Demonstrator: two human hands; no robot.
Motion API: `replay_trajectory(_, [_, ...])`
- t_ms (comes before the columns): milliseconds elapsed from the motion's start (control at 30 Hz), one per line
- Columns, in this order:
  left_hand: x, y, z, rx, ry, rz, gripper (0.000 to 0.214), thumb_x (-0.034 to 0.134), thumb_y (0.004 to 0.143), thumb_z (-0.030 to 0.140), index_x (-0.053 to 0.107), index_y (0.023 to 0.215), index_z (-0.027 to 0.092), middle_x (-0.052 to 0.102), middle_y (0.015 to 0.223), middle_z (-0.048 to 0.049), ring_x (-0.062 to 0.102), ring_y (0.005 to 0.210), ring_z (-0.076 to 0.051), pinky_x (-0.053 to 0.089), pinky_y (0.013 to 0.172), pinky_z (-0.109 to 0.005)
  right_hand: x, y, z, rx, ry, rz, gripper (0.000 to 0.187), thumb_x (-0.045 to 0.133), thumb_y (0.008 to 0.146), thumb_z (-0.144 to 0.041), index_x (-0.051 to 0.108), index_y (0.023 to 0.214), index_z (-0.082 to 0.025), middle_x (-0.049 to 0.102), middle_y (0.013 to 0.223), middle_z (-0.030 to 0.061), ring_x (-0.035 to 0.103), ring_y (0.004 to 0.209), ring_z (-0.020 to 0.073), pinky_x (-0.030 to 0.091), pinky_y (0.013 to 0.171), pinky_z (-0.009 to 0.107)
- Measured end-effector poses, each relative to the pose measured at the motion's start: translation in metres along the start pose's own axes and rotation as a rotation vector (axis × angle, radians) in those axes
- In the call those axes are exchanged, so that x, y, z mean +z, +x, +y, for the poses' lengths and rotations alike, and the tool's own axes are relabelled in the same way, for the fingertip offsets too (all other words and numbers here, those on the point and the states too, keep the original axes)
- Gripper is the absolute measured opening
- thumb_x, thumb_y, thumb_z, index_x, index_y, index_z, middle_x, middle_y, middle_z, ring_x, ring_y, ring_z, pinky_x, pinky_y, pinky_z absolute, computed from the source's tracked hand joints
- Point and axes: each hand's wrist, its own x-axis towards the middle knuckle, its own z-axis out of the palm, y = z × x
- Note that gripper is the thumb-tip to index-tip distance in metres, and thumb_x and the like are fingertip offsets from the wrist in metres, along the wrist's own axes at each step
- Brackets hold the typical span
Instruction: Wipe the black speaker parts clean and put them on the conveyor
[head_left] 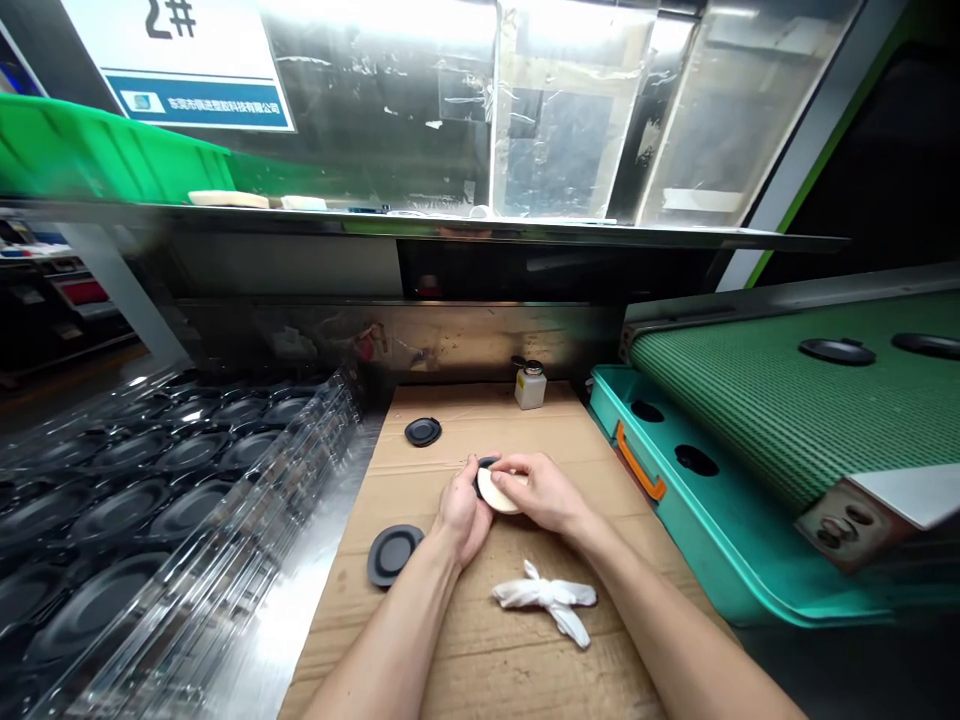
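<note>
My left arm lies right beside the near disc (393, 552), so if I swing my elbow, I might knock it. The far disc (424, 432) sits past it on the cardboard (457, 670) and looks safer. My left hand (459, 510) is curled round a black disc (487, 463). If that hold is loose, I think the disc could slip and drop. My right hand (544, 490) grips a white pad (501, 492) and has it over the disc. The pad hides most of the disc, so if I push too hard, it could tip or get a scratch and I might miss it. The bottle (531, 388) is farther back, and a big bump could tip it. The white cloth (544, 596) lies between my arms, so one arm could drag it.

At the far left, the green bin (112, 155) sits up on the shelf (420, 226); I can't see inside. Below it, the clear trays (247, 490) hold lots of black discs in rows. I can't tell what is in the bottle. On the right, the teal box (720, 560) has an orange handle (637, 465) and two dark round shapes (696, 460); I can't tell if they are discs or holes.
</note>
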Motion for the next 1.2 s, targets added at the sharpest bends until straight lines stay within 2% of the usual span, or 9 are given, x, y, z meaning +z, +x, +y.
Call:
replay_trajectory(267, [-0.001, 0.001, 0.004, -0.087, -0.051, -0.019, 0.031, 0.038, 0.094, 0.029, 0.062, 0.093, 0.01, 0.067, 0.099, -0.0165, 0.065, 0.096, -0.025, 0.051, 0.09, -0.041, 0.006, -0.006, -0.017, -0.039, -0.194, -0.007, 0.031, 0.049, 0.088, -0.041, 0.071, 0.104, -0.026, 0.071, 0.097, 0.0012, 0.064, 0.087, 0.017, 0.045, 0.078, 0.024])
replay_trajectory(433, [-0.002, 0.002, 0.006, -0.083, -0.072, -0.063, 0.035, 0.036, 0.095, 0.03, 0.062, 0.102, 0.008, 0.066, 0.107, -0.0173, 0.064, 0.101, -0.024, 0.05, 0.094, -0.04, 0.023, -0.008, -0.026, 0.241, -0.575, 0.231, 0.044, 0.033, 0.094, -0.051, 0.057, 0.127, -0.036, 0.072, 0.094, 0.0056, 0.066, 0.083, 0.0229, 0.045, 0.074, 0.032])
replay_trajectory(500, [-0.003, 0.001, 0.006, -0.109, -0.079, -0.079, 0.036, 0.037, 0.095, 0.032, 0.062, 0.104, 0.008, 0.065, 0.11, -0.018, 0.063, 0.103, -0.025, 0.049, 0.095, -0.041, 0.027, -0.009, -0.027, 0.239, -0.637, 0.179, 0.045, 0.029, 0.094, -0.053, 0.053, 0.13, -0.04, 0.072, 0.092, 0.0057, 0.066, 0.081, 0.0239, 0.045, 0.072, 0.033])
replay_trajectory(567, [-0.002, 0.001, 0.006, -0.119, -0.087, -0.086, 0.036, 0.038, 0.094, 0.033, 0.062, 0.106, 0.008, 0.065, 0.112, -0.0185, 0.062, 0.105, -0.025, 0.048, 0.097, -0.041, 0.03, -0.007, -0.028, 0.22, -0.658, 0.125, 0.045, 0.028, 0.094, -0.055, 0.052, 0.13, -0.042, 0.071, 0.093, 0.0055, 0.066, 0.081, 0.0239, 0.045, 0.071, 0.033])
replay_trajectory(733, [0.002, -0.003, 0.006, -0.104, -0.073, -0.097, 0.035, 0.037, 0.095, 0.028, 0.061, 0.11, 0.008, 0.064, 0.116, -0.0175, 0.061, 0.109, -0.025, 0.047, 0.098, -0.04, 0.033, -0.002, -0.029, 0.385, -0.725, 0.202, 0.048, 0.024, 0.095, -0.053, 0.049, 0.134, -0.038, 0.071, 0.089, 0.0097, 0.066, 0.081, 0.0261, 0.045, 0.072, 0.036])
replay_trajectory(833, [0.003, -0.004, 0.005, -0.111, -0.08, -0.057, 0.034, 0.038, 0.094, 0.028, 0.062, 0.109, 0.008, 0.064, 0.116, -0.0174, 0.061, 0.109, -0.025, 0.048, 0.097, -0.039, 0.034, -0.002, -0.03, 0.321, -0.717, 0.158, 0.048, 0.025, 0.095, -0.054, 0.048, 0.134, -0.038, 0.07, 0.089, 0.01, 0.066, 0.079, 0.0256, 0.045, 0.072, 0.036])
replay_trajectory(1000, [0.001, -0.003, 0.003, -0.112, -0.041, -0.078, 0.034, 0.038, 0.095, 0.028, 0.062, 0.109, 0.009, 0.066, 0.112, -0.0167, 0.062, 0.107, -0.025, 0.05, 0.094, -0.041, 0.032, -0.004, -0.032, 0.406, -0.724, 0.196, 0.05, 0.023, 0.095, -0.054, 0.046, 0.136, -0.038, 0.071, 0.091, 0.0107, 0.066, 0.081, 0.0266, 0.045, 0.073, 0.038])
replay_trajectory(1100, [0.0, -0.003, 0.002, -0.129, -0.049, -0.071, 0.032, 0.04, 0.094, 0.029, 0.062, 0.108, 0.009, 0.066, 0.112, -0.0171, 0.062, 0.106, -0.025, 0.05, 0.093, -0.04, 0.031, -0.005, -0.029, 0.318, -0.717, 0.149, 0.047, 0.025, 0.095, -0.054, 0.045, 0.136, -0.042, 0.071, 0.09, 0.0093, 0.066, 0.08, 0.0272, 0.045, 0.072, 0.039])
replay_trajectory(1200, [-0.002, -0.002, 0.002, -0.108, -0.037, -0.078, 0.03, 0.042, 0.093, 0.028, 0.06, 0.108, 0.008, 0.064, 0.115, -0.019, 0.063, 0.105, -0.026, 0.051, 0.09, -0.04, 0.022, -0.001, -0.017, 0.374, -0.703, 0.225, 0.048, 0.025, 0.095, -0.054, 0.046, 0.136, -0.04, 0.071, 0.091, 0.0091, 0.067, 0.081, 0.0266, 0.045, 0.072, 0.037])
